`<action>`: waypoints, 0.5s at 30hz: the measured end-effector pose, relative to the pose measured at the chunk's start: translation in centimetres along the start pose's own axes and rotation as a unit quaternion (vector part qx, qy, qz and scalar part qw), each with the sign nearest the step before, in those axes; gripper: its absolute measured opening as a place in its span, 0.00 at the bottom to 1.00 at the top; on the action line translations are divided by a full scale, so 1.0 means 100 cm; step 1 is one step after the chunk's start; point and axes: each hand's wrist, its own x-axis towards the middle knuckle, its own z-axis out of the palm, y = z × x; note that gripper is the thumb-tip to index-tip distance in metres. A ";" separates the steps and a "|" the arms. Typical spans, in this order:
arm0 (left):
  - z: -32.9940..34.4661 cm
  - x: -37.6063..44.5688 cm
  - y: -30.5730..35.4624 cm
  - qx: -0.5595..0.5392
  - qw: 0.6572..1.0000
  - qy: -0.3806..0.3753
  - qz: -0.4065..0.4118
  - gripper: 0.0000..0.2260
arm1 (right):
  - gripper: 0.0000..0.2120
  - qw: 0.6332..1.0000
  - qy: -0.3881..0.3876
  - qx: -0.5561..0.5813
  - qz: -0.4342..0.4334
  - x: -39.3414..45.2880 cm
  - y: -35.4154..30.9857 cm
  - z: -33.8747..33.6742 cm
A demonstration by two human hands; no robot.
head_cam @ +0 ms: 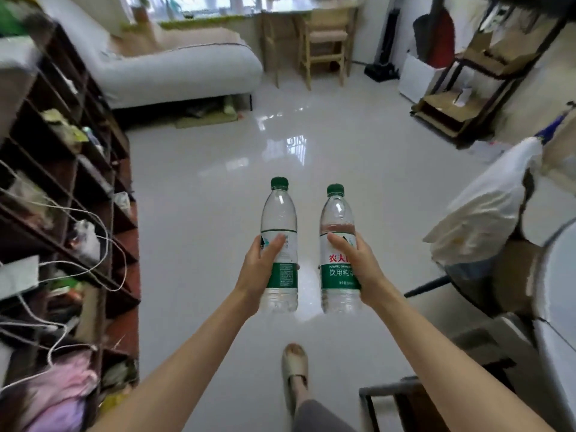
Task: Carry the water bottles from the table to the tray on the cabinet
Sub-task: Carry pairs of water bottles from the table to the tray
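Note:
Two clear water bottles with green caps and green labels are held upright in front of me, above the shiny floor. My left hand (260,266) grips the left bottle (279,213) around its label. My right hand (361,263) grips the right bottle (337,213) the same way, thumb across the label. The bottles stand side by side, a small gap between them. No tray is visible in this view.
A dark wooden shelf unit (93,188) full of clutter and white cables lines the left. A white sofa (174,70) and wooden chairs (324,45) stand at the far end. A round table edge (558,275) and a draped chair (486,213) are at right. My foot (294,363) steps on the pale floor.

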 end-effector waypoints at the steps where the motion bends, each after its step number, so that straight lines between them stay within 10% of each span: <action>1: -0.014 0.021 0.010 0.005 1.000 0.021 0.007 0.18 | 0.23 1.000 -0.018 -0.007 0.002 0.029 -0.005 0.015; 15: -0.219 0.257 0.167 -0.059 0.958 0.263 0.092 0.10 | 0.20 0.969 -0.218 -0.113 0.029 0.379 -0.115 0.259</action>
